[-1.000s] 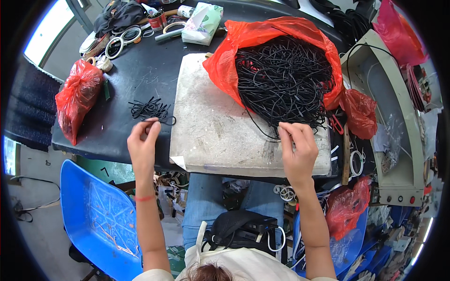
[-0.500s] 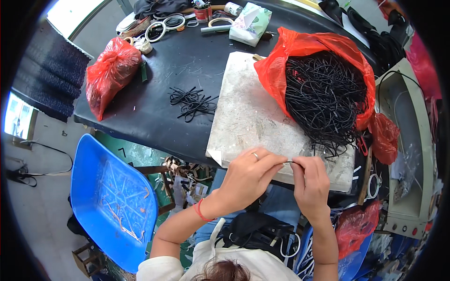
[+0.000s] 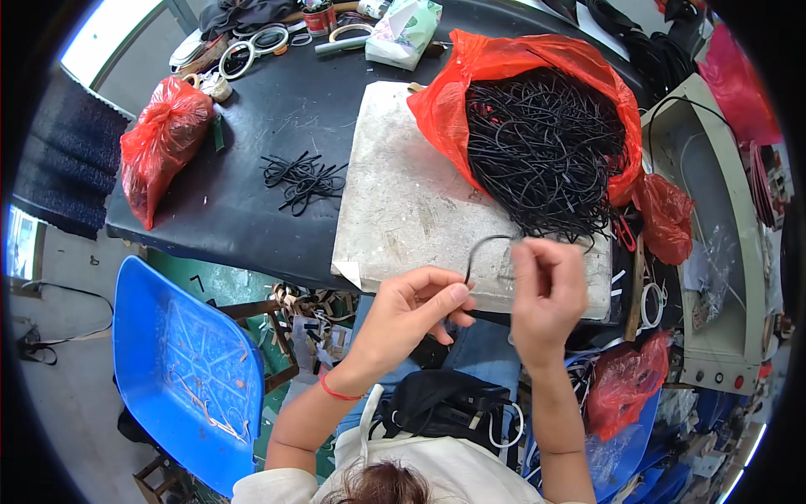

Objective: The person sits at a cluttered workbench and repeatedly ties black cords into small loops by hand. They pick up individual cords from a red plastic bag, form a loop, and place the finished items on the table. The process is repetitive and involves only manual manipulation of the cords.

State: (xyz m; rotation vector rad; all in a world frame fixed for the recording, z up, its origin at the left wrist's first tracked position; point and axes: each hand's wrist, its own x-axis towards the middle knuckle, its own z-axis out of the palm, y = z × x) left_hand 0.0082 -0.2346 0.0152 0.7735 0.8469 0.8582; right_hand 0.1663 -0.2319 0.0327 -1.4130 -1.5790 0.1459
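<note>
A thin black cord (image 3: 475, 249) arches between my two hands, over the near edge of a worn pale board (image 3: 395, 202). My left hand (image 3: 420, 304) pinches one end between thumb and fingers. My right hand (image 3: 550, 294), somewhat blurred, has its fingers closed at the cord's other visible part. Beyond them, an open red plastic bag (image 3: 445, 97) lies on the board, full of tangled black cords (image 3: 546, 151) that spill toward me. Left of the board a small heap of looped black cords (image 3: 302, 181) rests on the dark tabletop (image 3: 252, 227).
A tied red bag (image 3: 164, 139) sits at the table's left end. Tape rolls (image 3: 269, 39) and a tissue pack (image 3: 403, 34) lie along the back. A blue plastic tub (image 3: 185, 370) stands lower left, scraps beside it. A beige metal housing (image 3: 714, 319) borders the right.
My hands have gone from pinching a short stretch of cord close together to holding it in a raised arc, the left lower. The whole view has shifted slightly.
</note>
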